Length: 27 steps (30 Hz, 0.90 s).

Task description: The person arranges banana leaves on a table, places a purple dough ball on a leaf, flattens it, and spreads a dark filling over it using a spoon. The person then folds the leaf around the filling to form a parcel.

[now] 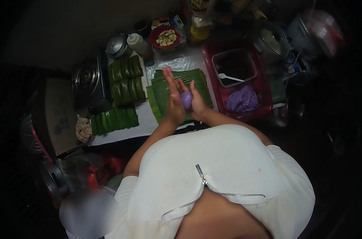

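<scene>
White fabric of the person's top (pixel 212 151), its metal zip undone at one end, lies nearest the camera. Beyond it, a smooth purple ball (pixel 186 100) sits between the two palms; its visible part is slightly longer away from the person than across, and it has no distinct end that points anywhere. The left hand (pixel 173 97) and right hand (pixel 197 102) are clamped on it from either side, fingers extended and pointing away from the body. Behind and around them spreads a stack of green leaf sheets (pixel 200 81) on the table (pixel 147 124). To the left are rows of green leaf-wrapped bundles (pixel 127 91), with a dark stove (pixel 86 76) further out. To the right, a deep-red tray (pixel 267 85) holds a crumpled purple mass (pixel 242 98) and a clear container (pixel 253 63) of dark contents, a white spoon (pixel 231 78) slanting across it. At the back, a red bowl (pixel 152 38) of pale pieces stands beside a squeeze bottle (pixel 139 46).
</scene>
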### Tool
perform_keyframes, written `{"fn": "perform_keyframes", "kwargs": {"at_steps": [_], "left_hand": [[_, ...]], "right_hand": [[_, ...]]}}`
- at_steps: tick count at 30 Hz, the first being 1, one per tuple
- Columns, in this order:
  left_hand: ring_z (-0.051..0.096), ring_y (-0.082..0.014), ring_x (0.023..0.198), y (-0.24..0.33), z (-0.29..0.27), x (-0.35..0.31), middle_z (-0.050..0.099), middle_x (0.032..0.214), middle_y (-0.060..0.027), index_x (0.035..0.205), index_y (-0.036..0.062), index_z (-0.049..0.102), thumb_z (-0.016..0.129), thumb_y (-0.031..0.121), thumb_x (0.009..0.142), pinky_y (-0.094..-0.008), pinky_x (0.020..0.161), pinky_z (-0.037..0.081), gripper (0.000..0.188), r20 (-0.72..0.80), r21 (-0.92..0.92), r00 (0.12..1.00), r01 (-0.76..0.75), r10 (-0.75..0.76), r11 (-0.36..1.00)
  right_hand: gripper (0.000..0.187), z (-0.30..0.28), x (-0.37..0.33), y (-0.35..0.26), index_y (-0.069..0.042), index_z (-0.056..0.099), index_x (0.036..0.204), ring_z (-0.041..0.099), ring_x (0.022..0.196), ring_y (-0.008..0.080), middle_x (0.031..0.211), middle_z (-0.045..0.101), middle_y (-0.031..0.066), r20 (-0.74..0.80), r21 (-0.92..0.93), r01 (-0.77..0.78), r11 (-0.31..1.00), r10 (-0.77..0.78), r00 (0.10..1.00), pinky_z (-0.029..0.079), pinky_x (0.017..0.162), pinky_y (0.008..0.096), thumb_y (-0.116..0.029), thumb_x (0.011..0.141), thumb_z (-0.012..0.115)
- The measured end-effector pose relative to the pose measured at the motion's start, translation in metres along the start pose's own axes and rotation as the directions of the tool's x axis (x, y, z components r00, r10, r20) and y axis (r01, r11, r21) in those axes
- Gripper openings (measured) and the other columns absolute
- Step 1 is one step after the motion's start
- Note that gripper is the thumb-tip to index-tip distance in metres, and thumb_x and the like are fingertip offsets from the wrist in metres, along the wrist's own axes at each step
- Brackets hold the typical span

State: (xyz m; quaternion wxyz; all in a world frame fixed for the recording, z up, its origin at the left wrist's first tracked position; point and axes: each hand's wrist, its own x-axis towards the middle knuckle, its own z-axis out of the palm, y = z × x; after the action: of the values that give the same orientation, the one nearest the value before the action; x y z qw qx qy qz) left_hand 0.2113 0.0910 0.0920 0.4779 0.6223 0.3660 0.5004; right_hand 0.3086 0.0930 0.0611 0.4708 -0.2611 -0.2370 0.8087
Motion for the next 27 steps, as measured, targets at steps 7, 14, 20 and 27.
{"fn": "perform_keyframes", "kwargs": {"at_steps": [7, 14, 20, 27], "left_hand": [[-0.013, -0.0337, 0.139, -0.020, 0.003, -0.016, -0.011, 0.151, -0.0199, 0.144, 0.0062, -0.015, 0.009, 0.076, 0.081, -0.0467, 0.110, -0.006, 0.097, 0.191, 0.160, 0.949, -0.281, 0.250, 0.946], [-0.011, -0.0378, 0.139, -0.008, -0.014, 0.005, -0.008, 0.152, -0.0198, 0.145, 0.0044, -0.008, 0.011, 0.075, 0.082, -0.0505, 0.108, -0.008, 0.097, 0.011, 0.277, 0.978, -0.201, 0.206, 0.940], [-0.007, -0.0362, 0.140, 0.006, 0.017, 0.008, 0.001, 0.152, -0.0199, 0.146, 0.0027, 0.008, 0.014, 0.069, 0.087, -0.0514, 0.109, -0.004, 0.089, 0.232, 0.406, 0.964, -0.218, 0.131, 0.888], [-0.007, -0.0409, 0.139, -0.030, 0.010, 0.010, -0.002, 0.152, -0.0210, 0.147, 0.0050, 0.010, 0.029, 0.068, 0.086, -0.0592, 0.106, -0.002, 0.090, 0.057, 0.367, 0.986, -0.167, 0.157, 0.915]], "right_hand": [[0.085, 0.002, -0.006, -0.006, -0.011, 0.005, 0.147, 0.010, 0.141, 0.0208, 0.154, 0.009, 0.0045, 0.034, -0.005, -0.040, 0.999, 0.041, 0.999, 0.009, 0.113, 0.0386, -0.069, 0.088, 0.022], [0.078, -0.001, 0.002, -0.027, -0.014, 0.025, 0.144, 0.030, 0.134, 0.0247, 0.148, 0.027, 0.0094, 0.088, 0.470, -0.185, 0.863, 0.162, 0.983, 0.022, 0.110, 0.0428, -0.065, 0.087, 0.034], [0.082, -0.028, 0.013, -0.020, -0.022, 0.026, 0.143, 0.032, 0.132, 0.0221, 0.147, 0.030, 0.0049, 0.062, 0.452, -0.112, 0.885, 0.094, 0.994, 0.023, 0.109, 0.0451, -0.074, 0.081, 0.035], [0.074, -0.023, -0.005, 0.012, -0.020, 0.034, 0.140, 0.038, 0.127, 0.0206, 0.146, 0.031, 0.0020, -0.064, 0.380, -0.285, 0.880, 0.332, 0.941, 0.030, 0.105, 0.0428, -0.070, 0.085, 0.035]]}}
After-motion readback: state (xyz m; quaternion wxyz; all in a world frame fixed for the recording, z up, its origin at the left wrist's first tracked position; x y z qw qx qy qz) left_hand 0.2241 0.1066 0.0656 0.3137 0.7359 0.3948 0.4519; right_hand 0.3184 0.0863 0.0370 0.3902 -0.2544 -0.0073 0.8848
